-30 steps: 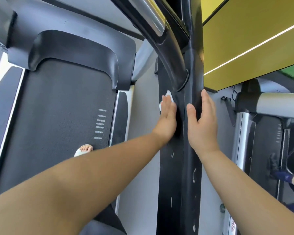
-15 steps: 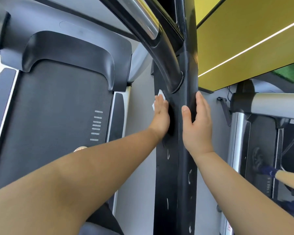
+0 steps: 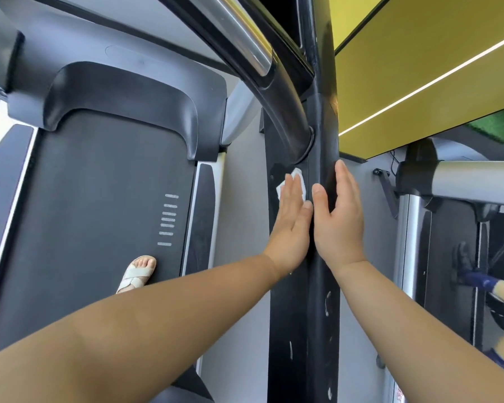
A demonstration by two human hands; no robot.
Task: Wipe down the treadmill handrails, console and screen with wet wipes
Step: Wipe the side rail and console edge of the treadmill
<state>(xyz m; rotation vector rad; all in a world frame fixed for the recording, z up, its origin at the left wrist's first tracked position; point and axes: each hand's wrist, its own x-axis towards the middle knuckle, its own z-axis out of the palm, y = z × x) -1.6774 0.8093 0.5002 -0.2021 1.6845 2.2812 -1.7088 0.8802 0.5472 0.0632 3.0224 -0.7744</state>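
A black upright post (image 3: 300, 286) of a treadmill is seen from above, and everything is placed against it. A white wipe (image 3: 298, 181) is pressed flat on the post's left face, just below where the curved handrail (image 3: 277, 106) joins, under the left hand (image 3: 291, 219), whose fingers are straight and together, not clamped. The right hand (image 3: 339, 219) is laid open on the post's right face, holding nothing. With only flat pressure, the wipe could probably slip out and drop. It looks small, crumpled and mostly covered. Pale scuffs are scattered lower down the post. Left of the post, a sandalled foot (image 3: 137, 274) rests on the belt (image 3: 93, 213).
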